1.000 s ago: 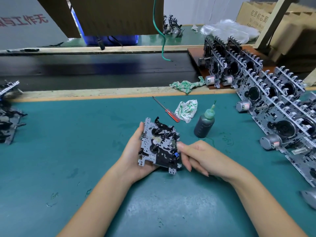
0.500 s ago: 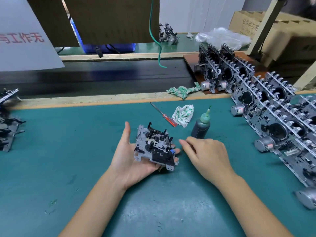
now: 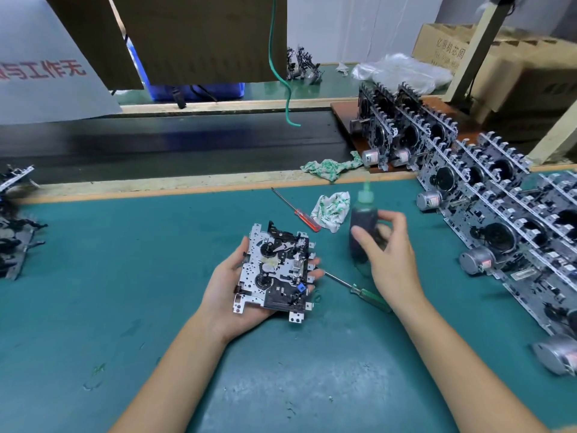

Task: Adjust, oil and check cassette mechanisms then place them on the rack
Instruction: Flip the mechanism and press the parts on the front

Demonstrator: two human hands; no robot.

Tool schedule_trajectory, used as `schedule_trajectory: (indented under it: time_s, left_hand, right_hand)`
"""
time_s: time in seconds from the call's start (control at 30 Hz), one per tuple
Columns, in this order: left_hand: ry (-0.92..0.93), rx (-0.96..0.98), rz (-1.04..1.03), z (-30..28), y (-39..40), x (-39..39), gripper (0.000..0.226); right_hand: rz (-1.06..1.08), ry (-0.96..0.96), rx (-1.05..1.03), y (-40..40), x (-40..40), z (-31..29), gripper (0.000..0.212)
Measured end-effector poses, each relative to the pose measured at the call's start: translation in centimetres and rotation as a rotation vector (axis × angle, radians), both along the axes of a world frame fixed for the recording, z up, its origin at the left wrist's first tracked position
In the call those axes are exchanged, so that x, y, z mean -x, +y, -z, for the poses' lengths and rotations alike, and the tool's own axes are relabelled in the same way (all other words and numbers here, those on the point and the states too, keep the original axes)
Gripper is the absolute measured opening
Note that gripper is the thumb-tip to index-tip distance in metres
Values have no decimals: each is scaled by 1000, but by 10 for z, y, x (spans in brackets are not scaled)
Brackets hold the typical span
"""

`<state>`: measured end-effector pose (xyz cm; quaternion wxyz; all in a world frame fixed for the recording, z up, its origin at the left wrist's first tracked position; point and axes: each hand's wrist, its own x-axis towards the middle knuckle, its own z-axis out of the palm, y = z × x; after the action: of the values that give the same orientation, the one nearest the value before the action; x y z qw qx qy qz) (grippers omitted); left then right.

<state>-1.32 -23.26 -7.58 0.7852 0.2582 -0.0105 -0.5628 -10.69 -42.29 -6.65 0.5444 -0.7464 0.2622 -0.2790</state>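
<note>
Cradled flat in the left hand [image 3: 237,289], palm up with fingers curling under the far edge, the cassette mechanism [image 3: 276,270] faces upward, reels and levers exposed; judged: held level so oil can be dropped onto the moving parts. Right hand [image 3: 387,260] wraps the dark oil bottle [image 3: 363,229], thumb across the front, fingers behind; bottle blurred, upright or nearly so, green nozzle up. Whether it is off the mat cannot be told.

Green-handled screwdriver [image 3: 368,295] lies on the green mat [image 3: 125,307] just beside the mechanism, partly under the right wrist; judged set down within reach for further adjusting. Beyond it, red-handled screwdriver [image 3: 299,212] and a crumpled cloth [image 3: 331,210], likely for wiping excess oil.

To the right, the rack [image 3: 487,220] carries rows of mechanisms standing on edge with motors outward; no free slot can be made out. More mechanisms [image 3: 15,232] lie at the left edge, well apart. Farther off: second cloth [image 3: 327,168], dark belt [image 3: 171,142], cardboard box [image 3: 515,67].

Step judged: oiling about to begin; check and racking remain.
</note>
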Motion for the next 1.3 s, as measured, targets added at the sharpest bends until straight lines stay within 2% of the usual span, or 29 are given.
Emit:
schedule_trajectory:
  time_s: [0.17,0.27,0.33,0.4,0.47,0.57,0.7,0.8,0.93,1.3]
  left_hand:
    - [21,5,4,-1,1,0,69]
    - [12,-8,4,0,1,0,68]
    - [14,-5,-2,0,1,-1,67]
    - [4,-10,2,0,1,-1,67]
    - [-5,-17,6,0,0,-1,67]
    - [-4,-25,13,0,0,-1,67]
    - [0,-25,13,-1,0,-1,68]
    - [1,-35,7,-2,0,-1,68]
    - [8,-40,-2,-2,0,-1,67]
    - [-8,-47,-16,-1,-1,0,67]
  right_hand:
    - [-138,-198,-208,7,5,-14,23]
    - [-163,-323,-542,12,2,-17,32]
    - [-142,-414,-765,15,0,-19,28]
    - [-119,-459,-882,16,0,-19,25]
    - [-107,-446,-862,17,0,-18,30]
    - [-76,-399,-713,23,0,-17,38]
    - [0,-381,-602,22,-3,-15,38]
    - [-9,-367,-536,21,-3,-12,30]
    - [-30,-321,-446,22,-3,-10,32]
    - [-21,-311,-410,24,-3,-7,33]
